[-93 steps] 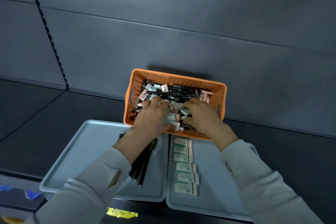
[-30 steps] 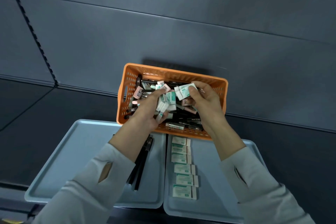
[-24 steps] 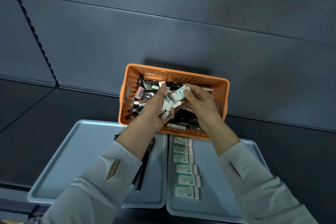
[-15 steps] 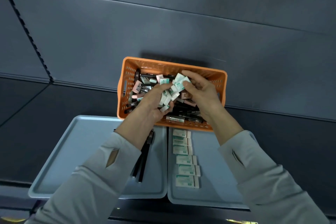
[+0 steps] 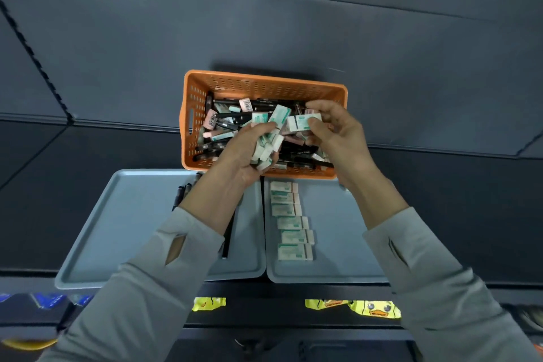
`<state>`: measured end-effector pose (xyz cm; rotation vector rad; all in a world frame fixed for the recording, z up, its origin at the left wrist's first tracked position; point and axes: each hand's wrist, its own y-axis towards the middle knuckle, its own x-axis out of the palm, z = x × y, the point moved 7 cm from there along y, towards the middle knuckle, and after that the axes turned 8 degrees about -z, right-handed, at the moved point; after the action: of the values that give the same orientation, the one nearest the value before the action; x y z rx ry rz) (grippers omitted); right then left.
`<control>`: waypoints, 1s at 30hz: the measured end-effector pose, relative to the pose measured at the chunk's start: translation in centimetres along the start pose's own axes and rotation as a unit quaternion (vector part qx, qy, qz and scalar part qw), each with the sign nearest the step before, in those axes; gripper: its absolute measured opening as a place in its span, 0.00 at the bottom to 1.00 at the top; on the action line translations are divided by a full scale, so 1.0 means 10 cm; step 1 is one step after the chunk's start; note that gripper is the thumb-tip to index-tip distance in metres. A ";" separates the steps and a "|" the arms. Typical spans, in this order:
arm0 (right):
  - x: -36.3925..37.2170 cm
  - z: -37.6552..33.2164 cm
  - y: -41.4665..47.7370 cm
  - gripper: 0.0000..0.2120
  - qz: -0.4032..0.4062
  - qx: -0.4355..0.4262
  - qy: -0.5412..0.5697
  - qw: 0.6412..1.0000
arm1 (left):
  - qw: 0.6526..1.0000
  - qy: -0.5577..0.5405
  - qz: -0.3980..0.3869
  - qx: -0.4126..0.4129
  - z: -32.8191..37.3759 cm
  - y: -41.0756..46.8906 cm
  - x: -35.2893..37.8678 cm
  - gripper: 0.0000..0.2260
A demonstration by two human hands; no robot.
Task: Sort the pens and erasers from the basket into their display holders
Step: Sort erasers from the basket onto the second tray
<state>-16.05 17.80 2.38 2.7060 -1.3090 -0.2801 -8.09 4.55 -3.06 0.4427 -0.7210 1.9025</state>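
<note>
An orange perforated basket (image 5: 264,84) stands against the back wall, full of black pens and boxed erasers. Over its front half my left hand (image 5: 245,153) is closed around a bunch of green-and-white erasers (image 5: 267,145). My right hand (image 5: 338,129) pinches a single eraser (image 5: 299,122) between thumb and fingers, close to the bunch. In front of the basket lie two grey trays. The left tray (image 5: 117,223) holds several black pens (image 5: 179,195), mostly hidden by my left forearm. The right tray (image 5: 338,232) holds a column of several erasers (image 5: 291,222).
The trays sit side by side on a dark shelf with a dark panelled wall behind. Below the shelf's front edge show yellow duck-printed packets (image 5: 373,308) and a blue item (image 5: 47,300) at the far left.
Both hands rose out of the basket's contents. My left hand has gathered a bunch of erasers, and my right hand has picked up one eraser and brought it toward the bunch.
</note>
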 end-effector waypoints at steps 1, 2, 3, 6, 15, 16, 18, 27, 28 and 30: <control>-0.04 0.01 -0.10 0.09 -0.006 0.003 -0.010 1.000 | 1.000 0.002 0.007 0.007 -0.01 -0.03 -0.04 0.06; -0.09 0.05 -0.22 0.08 -0.020 0.011 -0.025 0.999 | 1.000 0.005 0.012 0.015 -0.03 -0.07 -0.09 0.06; -0.13 0.10 -0.34 0.08 -0.037 0.019 -0.040 0.998 | 1.000 0.007 0.014 0.023 -0.05 -0.12 -0.13 0.06; -0.22 0.29 -0.70 0.10 -0.090 0.033 -0.112 0.989 | 0.999 0.001 0.007 0.045 -0.14 -0.29 -0.23 0.05; -0.41 0.83 -0.83 0.11 -0.037 -0.003 -0.452 0.891 | 0.998 0.041 0.026 0.044 -0.53 -0.59 -0.31 0.04; -0.37 0.83 -0.82 0.09 -0.035 -0.024 -0.475 0.879 | 0.998 0.048 0.027 0.044 -0.56 -0.61 -0.31 0.04; -0.32 0.84 -0.80 0.07 -0.018 -0.062 -0.500 0.863 | 0.997 0.056 0.030 0.042 -0.61 -0.64 -0.33 0.02; -0.11 0.91 -0.64 0.13 -0.038 -0.103 -0.532 0.839 | 0.995 0.072 0.057 0.027 -0.76 -0.75 -0.45 0.02; -0.11 0.91 -0.63 0.15 -0.031 -0.110 -0.528 0.841 | 0.995 0.076 0.056 0.024 -0.77 -0.75 -0.45 0.03; -0.11 0.92 -0.58 0.17 -0.010 -0.119 -0.532 0.838 | 0.995 0.082 0.055 0.016 -0.79 -0.75 -0.44 0.03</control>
<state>-14.35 21.99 -7.60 2.3010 -1.2382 -1.9974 0.64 9.07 -9.48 0.2678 -0.6190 2.0287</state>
